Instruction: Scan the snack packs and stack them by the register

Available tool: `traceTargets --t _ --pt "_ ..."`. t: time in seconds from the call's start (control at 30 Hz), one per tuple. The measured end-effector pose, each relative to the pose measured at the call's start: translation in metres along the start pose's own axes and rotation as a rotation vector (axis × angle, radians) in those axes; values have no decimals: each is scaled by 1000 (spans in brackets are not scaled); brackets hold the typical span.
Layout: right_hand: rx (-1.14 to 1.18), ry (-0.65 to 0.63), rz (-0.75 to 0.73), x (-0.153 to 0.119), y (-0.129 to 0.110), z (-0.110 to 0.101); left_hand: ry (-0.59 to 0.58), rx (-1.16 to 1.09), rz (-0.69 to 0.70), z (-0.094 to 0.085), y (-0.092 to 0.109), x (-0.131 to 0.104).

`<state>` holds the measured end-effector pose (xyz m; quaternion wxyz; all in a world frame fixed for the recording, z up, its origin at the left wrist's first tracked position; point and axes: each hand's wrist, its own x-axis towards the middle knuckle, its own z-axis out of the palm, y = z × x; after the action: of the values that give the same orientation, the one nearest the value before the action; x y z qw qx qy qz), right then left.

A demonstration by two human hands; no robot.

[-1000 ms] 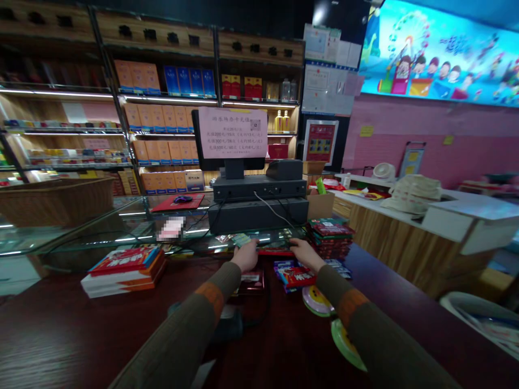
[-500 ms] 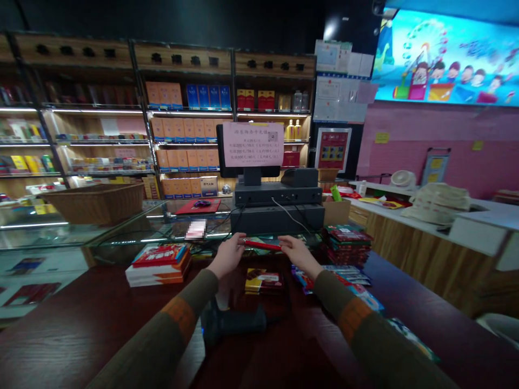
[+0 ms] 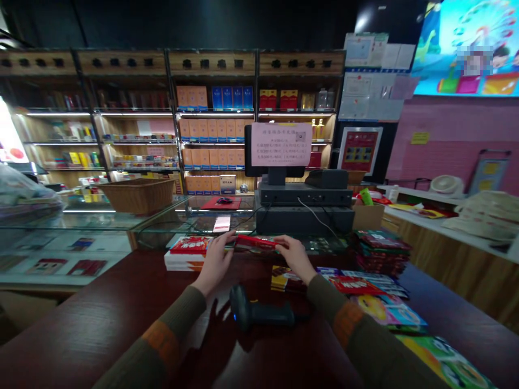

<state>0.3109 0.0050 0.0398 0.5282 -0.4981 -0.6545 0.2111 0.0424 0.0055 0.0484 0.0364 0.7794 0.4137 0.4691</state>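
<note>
Between my two hands is a flat red packet [image 3: 256, 242], seen nearly edge-on above the dark wooden counter [image 3: 81, 313]. My left hand [image 3: 217, 259] is closed on its left end, and my right hand [image 3: 295, 256] pinches its right end. Just left of my left hand lies a pile of red and white packets [image 3: 187, 253]. Under my right wrist sits a small stack of yellow and brown packets [image 3: 284, 278], partly covered. A black barcode scanner [image 3: 259, 313] rests on the counter nearer to me, between my forearms.
Colourful packets [image 3: 389, 310] lie along the right side, with a tall stack of dark red packets [image 3: 383, 251] behind. A cash register with a monitor [image 3: 304, 208] stands ahead. On the glass case [image 3: 158, 232] at left is a brown basket [image 3: 140, 194].
My view has turned left, so the scene sits further right. The red packet and both hands have shifted left over the counter, toward the red and white pile.
</note>
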Motion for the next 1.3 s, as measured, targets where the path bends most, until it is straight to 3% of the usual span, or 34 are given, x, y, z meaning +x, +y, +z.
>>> traceTargets --t 0.3,0.53,0.8,1.03,1.3 --pt "108 -63 -27 9 -10 42 48 367 76 -14 -24 -37" --pt "155 -143 -10 15 -17 63 78 671 159 -20 -39 -55" --pt "185 -190 18 19 -15 80 125 693 124 -19 -59 -65" --pt "123 -175 -42 17 -4 91 56 708 86 -21 -63 -66" --pt "183 -186 3 19 0 93 46 682 119 -22 -66 -68"
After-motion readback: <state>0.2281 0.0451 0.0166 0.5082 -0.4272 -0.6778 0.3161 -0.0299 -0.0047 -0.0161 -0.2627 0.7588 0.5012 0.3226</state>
